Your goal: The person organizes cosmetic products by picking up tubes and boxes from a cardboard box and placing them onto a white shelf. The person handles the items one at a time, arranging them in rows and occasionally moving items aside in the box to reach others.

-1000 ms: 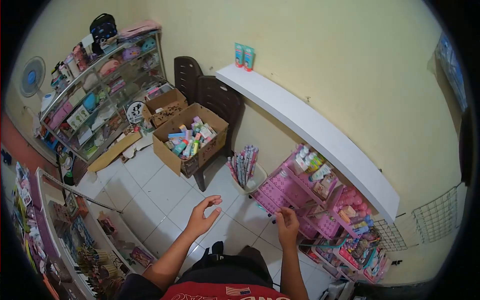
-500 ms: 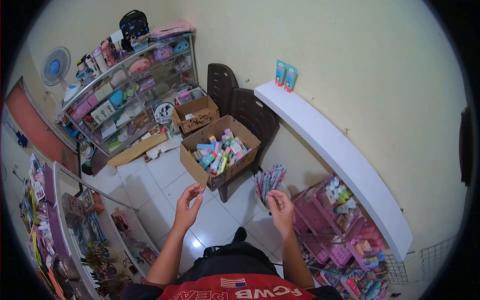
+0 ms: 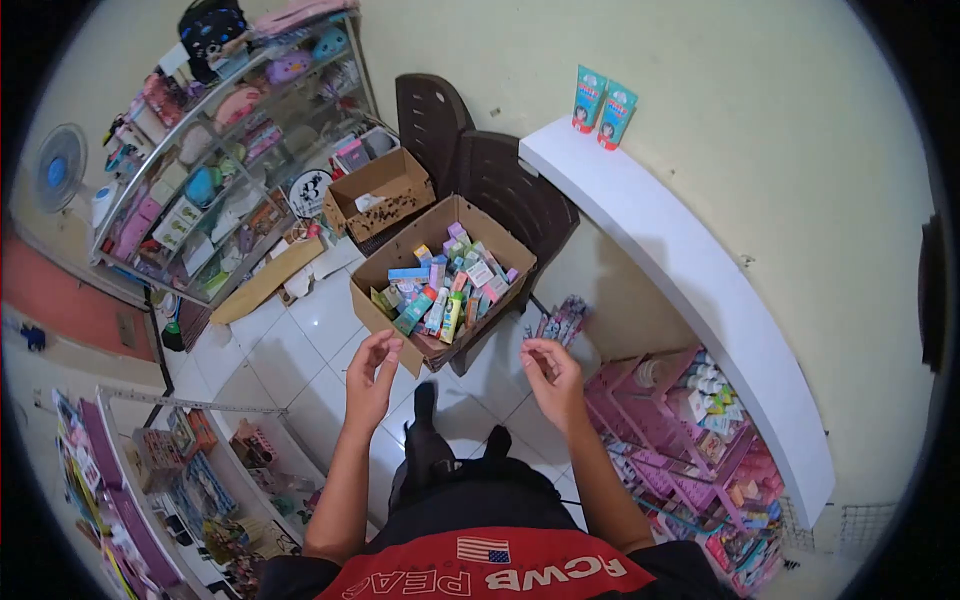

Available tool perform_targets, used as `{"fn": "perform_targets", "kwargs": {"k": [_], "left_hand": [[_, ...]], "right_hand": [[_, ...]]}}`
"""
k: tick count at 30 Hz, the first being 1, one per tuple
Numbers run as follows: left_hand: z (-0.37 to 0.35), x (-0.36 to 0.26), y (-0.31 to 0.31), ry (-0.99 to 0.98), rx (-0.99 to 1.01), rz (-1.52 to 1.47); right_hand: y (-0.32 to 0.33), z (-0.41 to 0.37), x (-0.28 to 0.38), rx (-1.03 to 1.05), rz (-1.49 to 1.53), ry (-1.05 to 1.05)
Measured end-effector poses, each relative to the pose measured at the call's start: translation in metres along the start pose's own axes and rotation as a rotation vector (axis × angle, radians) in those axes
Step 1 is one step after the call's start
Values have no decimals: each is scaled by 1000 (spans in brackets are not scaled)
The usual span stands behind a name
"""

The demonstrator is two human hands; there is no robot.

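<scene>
My left hand [image 3: 370, 380] is raised near the front corner of a cardboard box [image 3: 372, 318], fingers loosely curled and thumb apart, with nothing in it. To the right, my right hand [image 3: 553, 382] hovers in front of a bin of wrapped rolls [image 3: 567, 318]; it too is empty, its fingers bent and apart from the thumb. Small cartons and tubes fill the box, among them a yellow-green tube [image 3: 451, 317] and a blue carton [image 3: 408, 275]. Two teal tubes with red caps [image 3: 616, 116] stand upright on a white wall shelf [image 3: 690, 265], beyond both hands.
Behind the box are a smaller cardboard box [image 3: 400, 205] and dark plastic chairs [image 3: 520, 180]. A glass display case [image 3: 235, 150] stands at the back left. Pink racks [image 3: 640, 410] are low on the right, and a white shelf unit [image 3: 215, 430] is on the left.
My view has moved closer to the box and the white shelf, with a foot now visible ahead. Both hands stay raised and empty.
</scene>
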State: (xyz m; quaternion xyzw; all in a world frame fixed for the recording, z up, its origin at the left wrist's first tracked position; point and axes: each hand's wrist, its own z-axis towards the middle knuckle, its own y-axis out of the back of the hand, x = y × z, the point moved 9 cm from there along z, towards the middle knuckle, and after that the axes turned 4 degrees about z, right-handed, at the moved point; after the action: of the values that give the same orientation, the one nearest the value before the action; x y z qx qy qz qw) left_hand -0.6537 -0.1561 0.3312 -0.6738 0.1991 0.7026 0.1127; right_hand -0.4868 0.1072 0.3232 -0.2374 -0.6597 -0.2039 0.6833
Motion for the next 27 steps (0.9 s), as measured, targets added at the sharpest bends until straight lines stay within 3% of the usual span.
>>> {"fn": "perform_targets", "kwargs": {"k": [13,20,22,26,27], "left_hand": [[164,81,-4,114,247,-56],[201,174,-21,231,346,12],[207,207,-24,317,359,101],[214,265,-30,296,371,277],[214,275,-35,209,436,525]], "right_hand": [[-73,85,-67,-200,-65,-125],[-105,121,-136,-228,-106,-232],[-110,126,-164,-243,-103,-265],[-119,134,-216,-236,-55,-397],[-121,134,-227,-236,-54,-410]]}}
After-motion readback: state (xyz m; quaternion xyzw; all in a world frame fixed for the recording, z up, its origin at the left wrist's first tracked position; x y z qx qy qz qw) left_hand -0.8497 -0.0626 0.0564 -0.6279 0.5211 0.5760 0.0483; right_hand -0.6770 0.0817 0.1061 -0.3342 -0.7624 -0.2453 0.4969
